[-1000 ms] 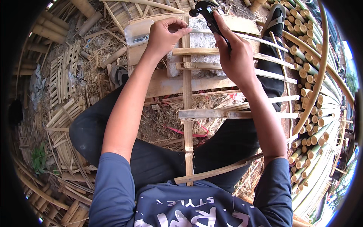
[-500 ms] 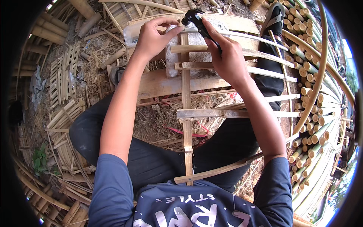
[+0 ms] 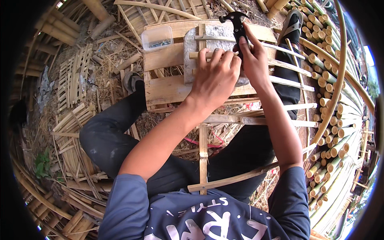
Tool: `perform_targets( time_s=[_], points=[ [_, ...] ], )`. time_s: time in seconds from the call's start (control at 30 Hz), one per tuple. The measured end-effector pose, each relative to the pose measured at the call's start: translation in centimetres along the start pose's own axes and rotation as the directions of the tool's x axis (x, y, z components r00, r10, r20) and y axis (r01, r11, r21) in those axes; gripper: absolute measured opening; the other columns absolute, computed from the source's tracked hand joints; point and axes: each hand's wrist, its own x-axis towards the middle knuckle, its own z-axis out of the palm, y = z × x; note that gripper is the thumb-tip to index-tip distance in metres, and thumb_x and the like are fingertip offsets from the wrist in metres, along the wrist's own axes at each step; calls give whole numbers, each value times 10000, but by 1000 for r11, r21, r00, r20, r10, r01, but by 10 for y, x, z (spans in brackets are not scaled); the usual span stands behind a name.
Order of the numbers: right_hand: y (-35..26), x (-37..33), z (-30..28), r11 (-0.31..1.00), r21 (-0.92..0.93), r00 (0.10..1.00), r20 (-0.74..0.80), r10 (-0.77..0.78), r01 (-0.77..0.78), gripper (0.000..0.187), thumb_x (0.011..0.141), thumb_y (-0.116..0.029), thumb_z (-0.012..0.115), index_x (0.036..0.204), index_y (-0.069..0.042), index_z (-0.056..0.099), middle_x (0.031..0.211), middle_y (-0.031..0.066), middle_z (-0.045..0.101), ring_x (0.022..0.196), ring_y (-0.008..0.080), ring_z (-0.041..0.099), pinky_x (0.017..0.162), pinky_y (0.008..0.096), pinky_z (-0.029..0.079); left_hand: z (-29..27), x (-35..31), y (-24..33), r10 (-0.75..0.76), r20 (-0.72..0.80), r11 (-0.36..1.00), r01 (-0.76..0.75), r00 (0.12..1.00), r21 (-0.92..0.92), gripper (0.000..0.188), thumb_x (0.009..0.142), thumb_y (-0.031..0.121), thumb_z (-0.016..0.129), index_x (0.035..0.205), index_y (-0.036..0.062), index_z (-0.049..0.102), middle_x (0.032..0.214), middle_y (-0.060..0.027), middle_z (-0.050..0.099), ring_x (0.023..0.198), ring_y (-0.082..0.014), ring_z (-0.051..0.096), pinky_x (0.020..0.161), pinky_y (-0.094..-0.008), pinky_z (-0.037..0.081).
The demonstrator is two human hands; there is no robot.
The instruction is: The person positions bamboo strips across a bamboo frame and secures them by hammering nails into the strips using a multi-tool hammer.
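Note:
My right hand (image 3: 255, 64) is closed around the black handle of a claw hammer (image 3: 239, 33), whose head points up and left. Beside it, my left hand (image 3: 215, 78) curls its fingers over a bamboo slat (image 3: 193, 55) of a ladder-like frame. Several slats cross a long bamboo strip (image 3: 203, 146), which runs from my lap out to a pale stone block (image 3: 189, 71). The topmost slat (image 3: 224, 39) rests over the block, just beyond my left fingers. My left hand hides part of the strip and crossings.
A clear plastic box (image 3: 146, 38) with small metal nails sits left of the block on a bamboo plank bench (image 3: 164, 89). Cut bamboo poles (image 3: 329, 108) are stacked at the right. Woven bamboo pieces (image 3: 74, 74) lie at the left. A curved bamboo pole (image 3: 343, 52) arcs along the right.
My left hand has left its pinch at the strip's far end and come down right onto a slat. The hammer has shifted right, away from the strip, in my right hand.

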Motion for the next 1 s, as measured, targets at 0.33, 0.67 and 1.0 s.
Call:
perform_targets(
  time_s=[0.33, 0.67, 1.0],
  points=[
    [-41, 14, -38, 923, 384, 972, -217, 86, 5, 527, 1072, -185, 539, 1572, -141, 378, 814, 11, 605, 564, 46, 491, 466, 218, 395, 44, 55, 25, -67, 310, 986, 15, 949, 168, 679, 1013, 425, 516, 1479, -58, 409, 1565, -260, 370, 1518, -405, 236, 1155, -729, 181],
    [-59, 0, -38, 803, -417, 894, 331, -302, 426, 541, 963, -100, 623, 1488, -190, 526, 742, 241, 639, 597, 378, 540, 638, 386, 497, 62, 62, 20, -128, 546, 992, 110, 828, 64, 765, 935, 559, 454, 1549, 105, 414, 1606, -193, 361, 1524, -437, 200, 1173, -733, -51],
    [-77, -3, -20, 817, -454, 919, 329, -217, 355, 550, 951, -72, 596, 1486, -171, 521, 742, 239, 643, 638, 404, 625, 651, 458, 492, 58, 56, 14, -103, 488, 994, 107, 867, 19, 960, 854, 758, 476, 1609, 197, 287, 1638, -143, 321, 1523, -437, 195, 1181, -729, -40]
  ],
)
